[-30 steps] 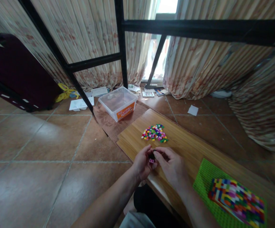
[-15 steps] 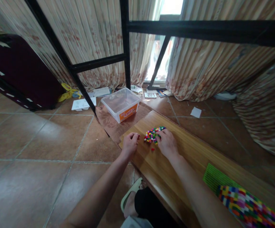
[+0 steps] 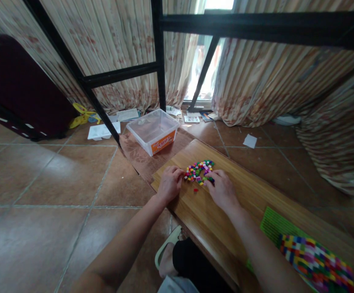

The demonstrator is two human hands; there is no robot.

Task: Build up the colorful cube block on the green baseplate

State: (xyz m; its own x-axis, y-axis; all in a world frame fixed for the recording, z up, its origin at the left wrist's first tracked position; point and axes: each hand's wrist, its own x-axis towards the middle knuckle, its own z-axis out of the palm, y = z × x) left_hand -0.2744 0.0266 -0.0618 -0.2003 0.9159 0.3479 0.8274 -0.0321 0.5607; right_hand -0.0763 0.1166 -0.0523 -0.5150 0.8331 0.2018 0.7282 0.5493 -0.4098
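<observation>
A small pile of colourful toy bricks (image 3: 196,169) lies on the wooden table, with a bare gap toward its right side. My left hand (image 3: 170,184) is at the pile's left edge, fingers curled together; whatever they hold is too small to make out. At the right side of the pile, my right hand (image 3: 223,189) has its fingertips closed on a few bricks, some of them green. A lone red brick (image 3: 195,190) sits in front of the pile, between the hands. Near my right forearm is a green baseplate (image 3: 270,224), partly covered with many-coloured bricks (image 3: 314,260).
Beyond the far end of the wooden table (image 3: 213,228) stands a clear plastic box (image 3: 154,130) with an orange label. A black metal frame (image 3: 161,61) rises in front of the curtains. A dark suitcase (image 3: 18,89) is at left; papers (image 3: 250,141) lie on the tiled floor.
My right hand has shifted slightly right and down, and a gap now shows in the pile. My left hand has moved to the right, up to the pile's edge.
</observation>
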